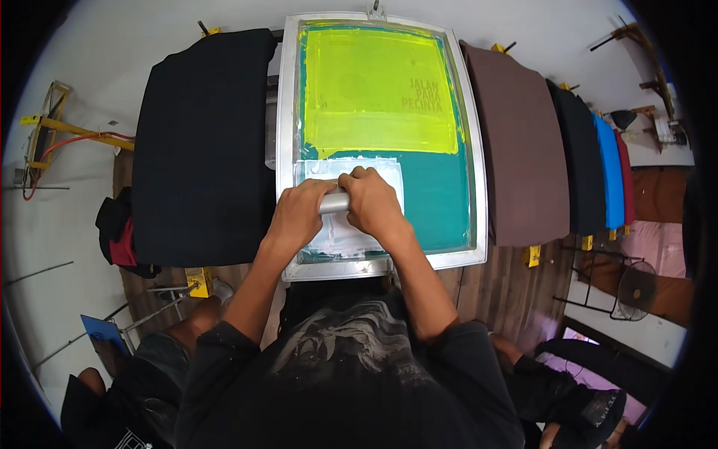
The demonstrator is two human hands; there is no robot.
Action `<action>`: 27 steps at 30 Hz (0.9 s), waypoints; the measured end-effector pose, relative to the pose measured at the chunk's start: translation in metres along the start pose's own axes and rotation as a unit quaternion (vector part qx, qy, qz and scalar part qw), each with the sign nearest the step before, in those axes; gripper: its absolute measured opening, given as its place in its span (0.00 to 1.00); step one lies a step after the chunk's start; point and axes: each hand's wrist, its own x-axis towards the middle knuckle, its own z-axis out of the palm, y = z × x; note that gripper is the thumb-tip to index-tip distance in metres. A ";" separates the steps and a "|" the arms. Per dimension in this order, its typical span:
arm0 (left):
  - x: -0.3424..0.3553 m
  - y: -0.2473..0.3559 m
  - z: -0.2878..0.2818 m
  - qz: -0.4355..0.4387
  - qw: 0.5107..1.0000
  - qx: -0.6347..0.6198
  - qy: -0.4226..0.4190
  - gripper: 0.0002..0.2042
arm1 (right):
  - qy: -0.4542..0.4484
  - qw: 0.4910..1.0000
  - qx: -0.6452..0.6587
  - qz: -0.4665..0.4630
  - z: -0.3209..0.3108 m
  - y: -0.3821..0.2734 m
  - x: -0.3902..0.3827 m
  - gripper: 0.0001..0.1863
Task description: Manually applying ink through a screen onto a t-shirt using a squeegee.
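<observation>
A screen-printing frame (480, 209) with a silver metal rim lies in front of me. Its mesh (441, 202) is teal, with a yellow-green rectangle (374, 67) across the far part. White ink (338, 241) covers a patch at the near left of the mesh. Over that patch, my left hand (298, 213) and my right hand (372, 200) are both wrapped round the silver handle of a squeegee (334, 203), side by side. The squeegee's lower edge is hidden from view.
A black shirt (202, 150) is stretched over a board at left. To the right, brown (520, 150), black (580, 157), blue (609, 172) and red shirts follow in a row. People (168, 374) stand close at both lower sides. A fan (637, 290) stands far right.
</observation>
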 end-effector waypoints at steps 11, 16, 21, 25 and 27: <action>-0.078 0.032 0.007 -0.014 0.997 -0.029 -0.074 0.24 | -0.050 0.999 0.014 -0.004 0.019 -0.022 -0.083 0.17; -0.059 0.040 0.008 -0.006 0.994 -0.057 -0.089 0.22 | -0.056 0.998 0.005 -0.009 -0.001 -0.009 -0.078 0.16; 0.014 0.035 0.024 0.044 0.998 -0.041 -0.034 0.17 | -0.025 0.999 -0.014 0.015 -0.036 0.031 -0.031 0.16; 0.060 0.032 0.029 -0.011 0.997 0.015 -0.078 0.14 | -0.009 1.000 0.007 0.015 -0.035 0.060 0.001 0.15; 0.058 0.034 0.029 -0.009 0.997 0.007 -0.079 0.14 | -0.005 1.000 0.009 0.012 -0.032 0.062 0.000 0.15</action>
